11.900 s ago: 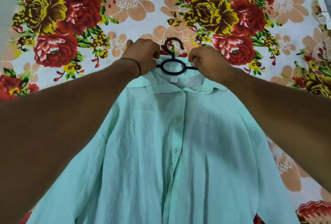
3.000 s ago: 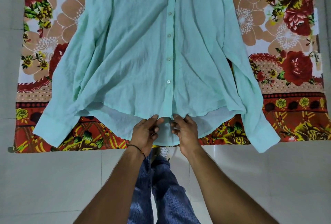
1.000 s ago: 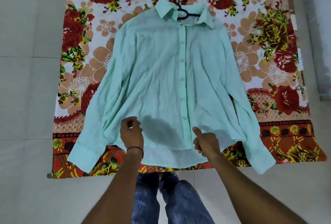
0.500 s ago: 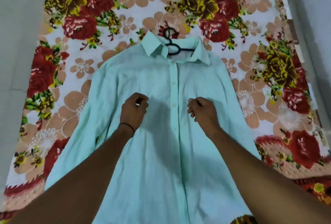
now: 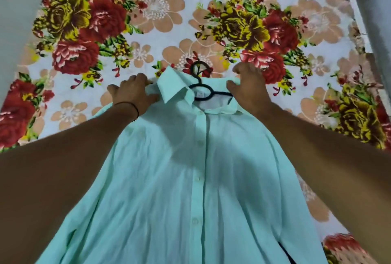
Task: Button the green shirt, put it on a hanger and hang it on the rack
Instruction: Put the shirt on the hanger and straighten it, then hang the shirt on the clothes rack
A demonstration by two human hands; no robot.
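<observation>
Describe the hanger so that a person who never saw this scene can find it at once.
A pale green shirt lies flat on a large flowered sheet. At its collar, between the left hand and the right hand, a thin hanger pokes out. Unlike the cloth around it, it is black, with a curved hook.

Soft, even indoor light, moderately bright. A broad grey shadow falls across the shirt (image 5: 169, 200) at frame centre. Wide-angle distortion stretches the lower corners; fine detail is slightly soft.
</observation>
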